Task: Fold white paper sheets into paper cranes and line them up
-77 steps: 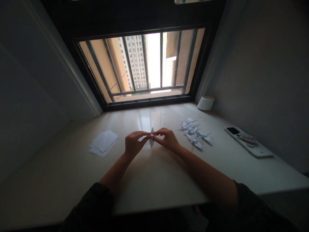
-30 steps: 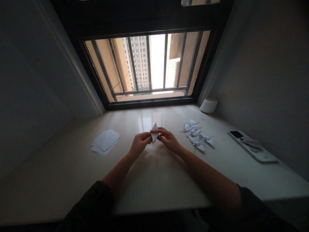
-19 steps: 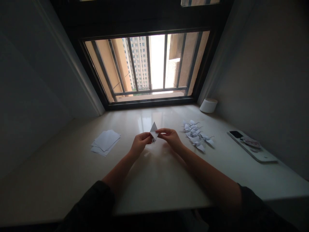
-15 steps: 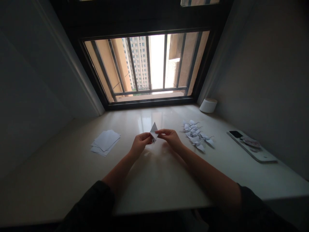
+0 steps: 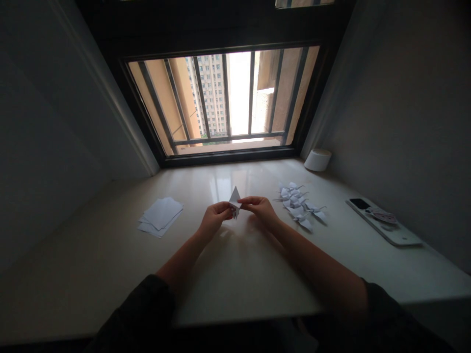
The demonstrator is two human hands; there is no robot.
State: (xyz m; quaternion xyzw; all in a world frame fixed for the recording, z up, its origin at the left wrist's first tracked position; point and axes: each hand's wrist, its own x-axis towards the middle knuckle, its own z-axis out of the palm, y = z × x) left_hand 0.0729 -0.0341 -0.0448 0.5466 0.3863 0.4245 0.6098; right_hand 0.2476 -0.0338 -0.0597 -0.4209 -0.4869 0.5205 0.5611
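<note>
A small piece of folded white paper [image 5: 235, 196] is held up between my hands, its pointed tip upward and narrow ends hanging below. My left hand [image 5: 216, 215] pinches its lower left side between thumb and fingers. On the opposite edge, the thumb and fingertips of my right hand [image 5: 259, 208] are closed. To the right lies a cluster of folded white paper cranes [image 5: 294, 201], several of them touching one another. Left of my hands rests a loose stack of white paper sheets [image 5: 162, 214].
The pale countertop [image 5: 235, 279] runs up to a dark-framed window [image 5: 228, 159] with bars outside. A phone [image 5: 384, 223] lies at the far right, with a round item on its back. Near the right window corner stands a white cylindrical object [image 5: 317, 161].
The folded paper's lower front part looks shifted, with more of the narrow ends showing beneath it. Both hands stay in nearly the same place.
</note>
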